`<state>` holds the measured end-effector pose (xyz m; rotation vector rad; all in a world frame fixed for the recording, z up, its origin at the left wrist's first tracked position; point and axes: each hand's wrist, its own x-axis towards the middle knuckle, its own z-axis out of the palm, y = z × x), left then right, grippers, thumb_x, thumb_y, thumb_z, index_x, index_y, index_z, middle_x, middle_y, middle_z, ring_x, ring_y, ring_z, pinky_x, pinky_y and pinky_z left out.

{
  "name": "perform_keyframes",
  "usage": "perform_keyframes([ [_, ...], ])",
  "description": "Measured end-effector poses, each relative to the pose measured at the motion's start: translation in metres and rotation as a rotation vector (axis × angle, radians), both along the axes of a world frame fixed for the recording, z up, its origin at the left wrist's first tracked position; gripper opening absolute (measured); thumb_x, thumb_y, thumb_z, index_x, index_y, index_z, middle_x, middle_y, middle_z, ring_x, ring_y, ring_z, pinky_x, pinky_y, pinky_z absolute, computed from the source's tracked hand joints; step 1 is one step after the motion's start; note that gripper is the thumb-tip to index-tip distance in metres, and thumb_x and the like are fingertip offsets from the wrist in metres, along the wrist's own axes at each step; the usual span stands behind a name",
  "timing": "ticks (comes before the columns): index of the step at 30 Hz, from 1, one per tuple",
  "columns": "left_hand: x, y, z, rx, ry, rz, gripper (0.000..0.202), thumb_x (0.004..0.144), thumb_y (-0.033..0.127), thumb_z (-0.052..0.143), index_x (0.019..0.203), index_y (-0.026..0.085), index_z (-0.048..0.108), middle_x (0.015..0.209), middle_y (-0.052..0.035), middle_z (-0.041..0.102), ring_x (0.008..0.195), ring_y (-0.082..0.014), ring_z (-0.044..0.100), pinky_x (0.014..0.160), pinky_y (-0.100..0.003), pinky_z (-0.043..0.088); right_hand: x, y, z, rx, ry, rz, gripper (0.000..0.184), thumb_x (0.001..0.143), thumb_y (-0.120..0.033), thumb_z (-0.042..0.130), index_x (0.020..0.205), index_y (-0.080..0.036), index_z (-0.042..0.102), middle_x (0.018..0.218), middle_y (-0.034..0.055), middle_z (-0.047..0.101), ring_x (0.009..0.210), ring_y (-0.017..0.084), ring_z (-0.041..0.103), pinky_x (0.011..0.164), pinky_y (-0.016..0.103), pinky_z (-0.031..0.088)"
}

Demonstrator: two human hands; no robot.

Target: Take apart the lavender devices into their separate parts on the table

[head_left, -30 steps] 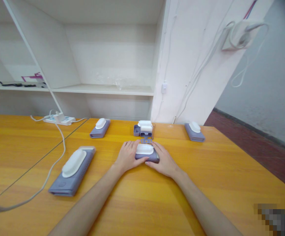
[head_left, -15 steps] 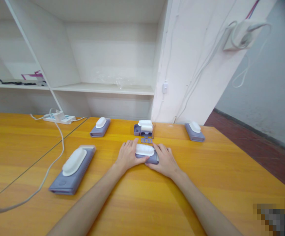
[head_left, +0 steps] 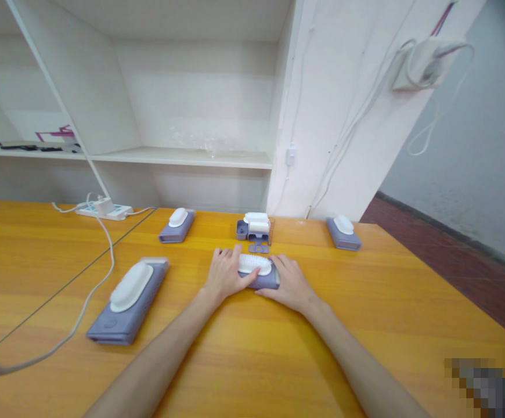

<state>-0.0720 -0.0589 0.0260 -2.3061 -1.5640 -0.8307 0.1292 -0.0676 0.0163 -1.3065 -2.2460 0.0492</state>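
Observation:
A small purple device with a white raised top (head_left: pixel 258 270) lies on the orange wooden table (head_left: pixel 244 354), held from both sides. My left hand (head_left: pixel 225 274) grips its left end, thumb against the near edge and fingers curved over the far side. Against its right end rests my right hand (head_left: pixel 290 283), fingers bent around it. Just behind them a small purple ring-shaped piece (head_left: pixel 259 249) lies flat on the table.
Three more purple-and-white devices lie about: a large near one at left (head_left: pixel 128 302), one at back left (head_left: pixel 176 225), one at back right (head_left: pixel 343 231). A purple holder (head_left: pixel 255 227) stands behind the hands. A white power strip (head_left: pixel 103 211) and cable (head_left: pixel 100 271) cross the left side.
Both hands and the device between them have shifted slightly toward the far side and left; my left fingers have spread a little over its far edge.

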Motion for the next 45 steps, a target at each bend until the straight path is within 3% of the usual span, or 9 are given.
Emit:
perform_keyframes([
  [10, -0.007, 0.004, -0.001, 0.012, -0.032, -0.053, 0.05, 0.077, 0.064, 0.046, 0.096, 0.018, 0.047, 0.079, -0.0086, 0.065, 0.078, -0.0255, 0.063, 0.076, -0.038, 0.038, 0.016, 0.01, 0.009, -0.221, 0.135, 0.168, 0.08, 0.054, -0.051, 0.077, 0.123, -0.021, 0.049, 0.118, 0.0069, 0.056, 0.107, 0.024, 0.053, 0.094, 0.037, 0.042],
  [17, -0.008, 0.008, -0.006, 0.05, -0.055, 0.057, 0.051, 0.079, 0.062, 0.045, 0.1, 0.015, 0.047, 0.086, -0.0112, 0.065, 0.085, -0.0268, 0.062, 0.078, -0.038, 0.038, 0.008, 0.008, -0.002, -0.072, 0.149, -0.036, 0.066, 0.06, -0.053, 0.073, 0.114, -0.022, 0.051, 0.11, 0.0072, 0.057, 0.104, 0.026, 0.052, 0.091, 0.042, 0.04],
  [24, -0.012, 0.012, -0.008, 0.051, -0.096, 0.105, 0.05, 0.079, 0.061, 0.046, 0.103, 0.018, 0.047, 0.089, -0.0102, 0.066, 0.087, -0.0259, 0.062, 0.078, -0.037, 0.037, 0.018, 0.021, -0.02, -0.111, 0.372, -0.13, 0.081, 0.055, -0.057, 0.074, 0.119, -0.019, 0.043, 0.118, 0.0108, 0.054, 0.109, 0.027, 0.052, 0.093, 0.041, 0.041],
  [29, -0.011, 0.01, -0.007, 0.043, -0.09, 0.114, 0.052, 0.079, 0.063, 0.046, 0.104, 0.017, 0.048, 0.089, -0.0109, 0.066, 0.087, -0.026, 0.062, 0.079, -0.037, 0.037, 0.023, 0.025, -0.018, -0.158, 0.472, -0.084, 0.102, 0.056, -0.052, 0.077, 0.137, -0.021, 0.023, 0.12, 0.0101, 0.052, 0.112, 0.026, 0.051, 0.095, 0.042, 0.041],
  [31, -0.011, 0.01, -0.007, 0.043, -0.088, 0.117, 0.052, 0.079, 0.063, 0.045, 0.104, 0.017, 0.048, 0.089, -0.0109, 0.066, 0.087, -0.026, 0.062, 0.079, -0.037, 0.037, 0.024, 0.024, -0.014, -0.14, 0.435, -0.059, 0.091, 0.057, -0.053, 0.076, 0.132, -0.022, 0.034, 0.117, 0.009, 0.053, 0.109, 0.025, 0.052, 0.094, 0.04, 0.042],
  [34, -0.011, 0.01, -0.007, 0.042, -0.085, 0.12, 0.051, 0.08, 0.062, 0.045, 0.104, 0.017, 0.048, 0.089, -0.0105, 0.065, 0.088, -0.0258, 0.062, 0.079, -0.037, 0.037, 0.025, 0.024, -0.012, -0.12, 0.385, -0.083, 0.06, 0.058, -0.056, 0.073, 0.103, -0.021, 0.057, 0.105, 0.0072, 0.06, 0.099, 0.024, 0.056, 0.092, 0.04, 0.042],
  [38, -0.011, 0.011, -0.008, 0.048, -0.09, 0.119, 0.051, 0.08, 0.062, 0.045, 0.104, 0.017, 0.048, 0.089, -0.0103, 0.065, 0.088, -0.0257, 0.062, 0.079, -0.037, 0.037, 0.026, 0.024, -0.016, -0.11, 0.348, -0.181, 0.049, 0.06, -0.061, 0.069, 0.086, -0.021, 0.058, 0.094, 0.0043, 0.065, 0.093, 0.024, 0.059, 0.103, 0.053, 0.025],
  [41, -0.011, 0.011, -0.008, 0.059, -0.098, 0.108, 0.051, 0.079, 0.062, 0.047, 0.104, 0.017, 0.048, 0.089, -0.0105, 0.065, 0.087, -0.0259, 0.062, 0.079, -0.037, 0.037, 0.025, 0.021, -0.017, -0.065, 0.278, -0.188, 0.052, 0.065, -0.062, 0.065, 0.096, -0.022, 0.057, 0.103, 0.0064, 0.063, 0.1, 0.026, 0.056, 0.102, 0.053, 0.027],
  [45, -0.012, 0.011, -0.007, 0.068, -0.108, 0.088, 0.049, 0.079, 0.059, 0.049, 0.104, 0.018, 0.048, 0.09, -0.0107, 0.066, 0.087, -0.0263, 0.062, 0.078, -0.038, 0.038, 0.02, 0.013, -0.009, 0.056, 0.111, -0.133, 0.075, 0.067, -0.063, 0.063, 0.125, -0.02, 0.045, 0.126, 0.0135, 0.051, 0.119, 0.03, 0.044, 0.104, 0.053, 0.026],
])
